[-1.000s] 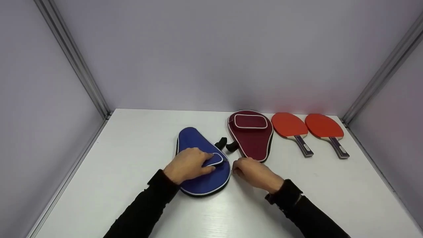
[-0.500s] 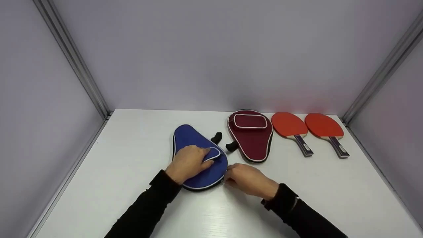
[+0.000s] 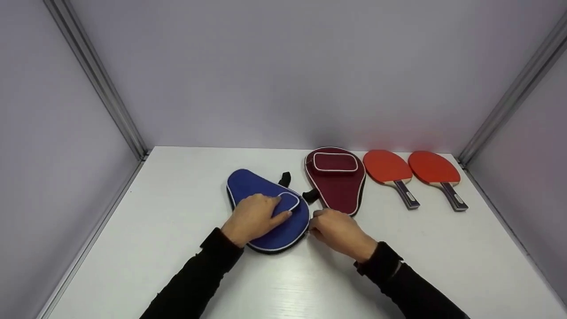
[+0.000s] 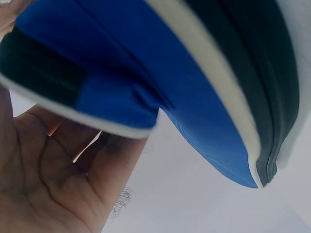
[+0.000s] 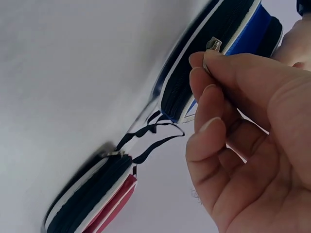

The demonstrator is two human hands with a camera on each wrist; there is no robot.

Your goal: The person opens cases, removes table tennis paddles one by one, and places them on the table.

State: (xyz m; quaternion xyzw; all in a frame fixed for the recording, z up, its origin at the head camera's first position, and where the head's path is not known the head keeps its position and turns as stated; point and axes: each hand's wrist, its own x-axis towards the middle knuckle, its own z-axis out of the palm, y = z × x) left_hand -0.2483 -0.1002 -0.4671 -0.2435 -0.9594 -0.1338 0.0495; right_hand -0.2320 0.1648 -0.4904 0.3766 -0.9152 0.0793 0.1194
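Note:
A blue table tennis paddle case (image 3: 252,180) with white piping lies on the table, its narrow end toward the far left. My left hand (image 3: 253,218) grips the small raised pocket (image 4: 114,109) on its front, thumb on the near side and fingers on the far side. At the case's right edge is my right hand (image 3: 339,233). In the right wrist view its thumb and forefinger pinch the pull of the metal zipper slider (image 5: 214,44), on the black zipper band around the side. A black strap (image 3: 285,179) sticks out behind the case.
Just behind my right hand lies a dark red paddle case (image 3: 343,188) with its own black strap (image 3: 311,196). Two red paddles, one left (image 3: 387,166) and one right (image 3: 434,167), lie at the back right. Grey panels (image 3: 283,79) wall in the white table (image 3: 177,186).
The blue case has turned, its narrow end swinging left. My right hand went toward me along its edge, then came back up and right. My left hand still holds the pocket.

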